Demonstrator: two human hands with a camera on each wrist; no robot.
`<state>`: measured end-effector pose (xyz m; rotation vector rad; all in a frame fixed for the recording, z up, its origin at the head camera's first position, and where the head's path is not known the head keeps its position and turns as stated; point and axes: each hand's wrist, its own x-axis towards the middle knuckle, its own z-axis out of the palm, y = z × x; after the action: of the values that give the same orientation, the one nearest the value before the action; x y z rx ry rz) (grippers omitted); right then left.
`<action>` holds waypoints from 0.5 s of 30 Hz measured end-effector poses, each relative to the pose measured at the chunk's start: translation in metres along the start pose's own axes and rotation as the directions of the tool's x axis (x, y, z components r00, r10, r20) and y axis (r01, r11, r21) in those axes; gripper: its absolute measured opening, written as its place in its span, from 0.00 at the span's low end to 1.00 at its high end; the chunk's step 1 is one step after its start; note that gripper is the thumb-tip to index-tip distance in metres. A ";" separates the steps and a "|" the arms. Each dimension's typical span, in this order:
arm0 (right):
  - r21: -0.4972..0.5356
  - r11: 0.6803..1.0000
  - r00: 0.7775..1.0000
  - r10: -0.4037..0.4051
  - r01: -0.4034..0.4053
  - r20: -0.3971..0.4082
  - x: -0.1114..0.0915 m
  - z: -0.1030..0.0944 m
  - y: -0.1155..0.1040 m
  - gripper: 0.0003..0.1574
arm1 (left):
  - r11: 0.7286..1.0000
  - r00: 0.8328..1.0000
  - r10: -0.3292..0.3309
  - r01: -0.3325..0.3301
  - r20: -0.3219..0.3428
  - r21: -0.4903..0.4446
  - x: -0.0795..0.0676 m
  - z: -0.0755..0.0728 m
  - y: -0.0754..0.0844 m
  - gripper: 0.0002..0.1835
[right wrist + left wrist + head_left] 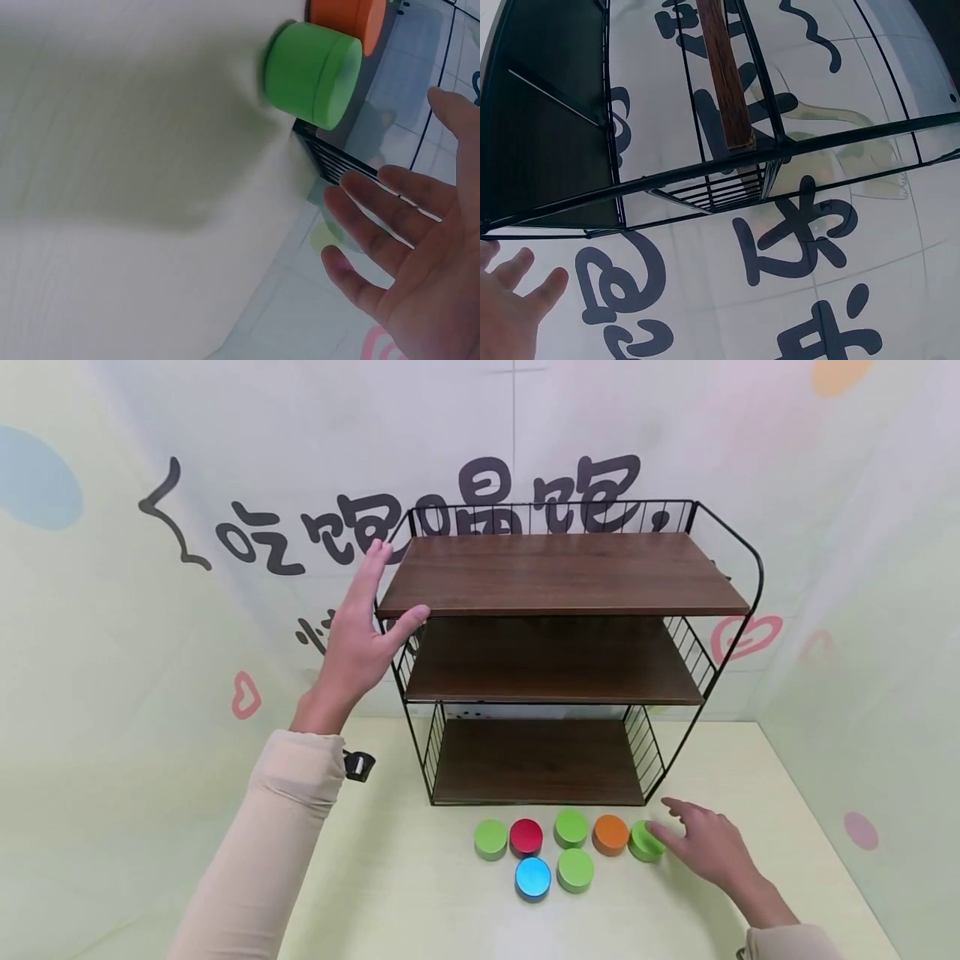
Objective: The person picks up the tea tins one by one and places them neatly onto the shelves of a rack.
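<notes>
Head view lets me see, from where I stand in the room, a person's two hands at a three-tier shelf rack (562, 572) with black wire sides and dark brown wood-look boards. The left hand (356, 639) is raised beside the upper left corner of this rack, with the fingers straight and the thumb spread widely from them; the thumb overlaps the corner of the top board, but I cannot tell if it touches. The right hand (712, 847) is low on the other side, its grip also wide, with the fingers spread. It is just beside the rightmost green round container (647, 843), and the right wrist view shows a gap between them. This container stands upright on the pale table (420, 893), in front of the rack's lower right corner. Next to it, towards the left, stand an orange container (611, 834), a second green container (572, 828), a red container (526, 837) and a third green container (491, 839). Nearer to the person are a blue container (533, 878) and a fourth green container (576, 870).
</notes>
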<state>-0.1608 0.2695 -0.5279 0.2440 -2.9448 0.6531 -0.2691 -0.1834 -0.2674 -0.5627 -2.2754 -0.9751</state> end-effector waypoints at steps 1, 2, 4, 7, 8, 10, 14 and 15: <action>0.008 1.000 1.000 -0.007 0.007 0.009 -0.001 0.002 0.000 0.38 | 1.000 1.000 -0.001 0.001 -0.004 -0.005 0.000 0.000 0.000 0.43; 0.014 1.000 1.000 -0.014 0.014 0.016 -0.002 0.004 0.000 0.38 | 1.000 1.000 -0.003 0.003 -0.008 -0.010 0.000 0.001 0.000 0.44; 0.019 0.999 0.999 -0.028 0.028 0.022 -0.003 0.008 0.001 0.38 | 1.000 1.000 -0.006 0.005 -0.020 -0.028 0.001 0.002 0.000 0.46; 0.019 0.998 0.998 -0.056 0.056 0.014 -0.005 0.014 0.003 0.38 | 0.999 0.999 -0.007 0.005 -0.039 -0.050 0.002 0.005 -0.001 0.48; 0.019 0.998 0.998 -0.064 0.064 0.010 -0.006 0.016 0.003 0.39 | 0.999 0.999 -0.006 0.004 -0.045 -0.054 0.002 0.006 -0.001 0.48; 0.018 0.997 0.997 -0.072 0.072 0.004 -0.008 0.018 0.003 0.39 | 0.998 0.998 -0.007 0.004 -0.056 -0.062 0.003 0.007 -0.002 0.49; 0.019 0.998 0.998 -0.066 0.065 0.005 -0.010 0.021 0.002 0.39 | 0.997 0.997 -0.001 -0.004 -0.073 -0.074 0.005 0.009 -0.004 0.50; 0.018 0.998 0.998 -0.066 0.066 0.004 -0.011 0.022 0.002 0.39 | 0.997 0.997 0.000 -0.006 -0.078 -0.074 0.005 0.010 -0.004 0.51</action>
<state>-0.1524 0.2634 -0.5498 0.3427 -2.9226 0.6711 -0.2786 -0.1782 -0.2718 -0.5492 -2.1765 -1.0655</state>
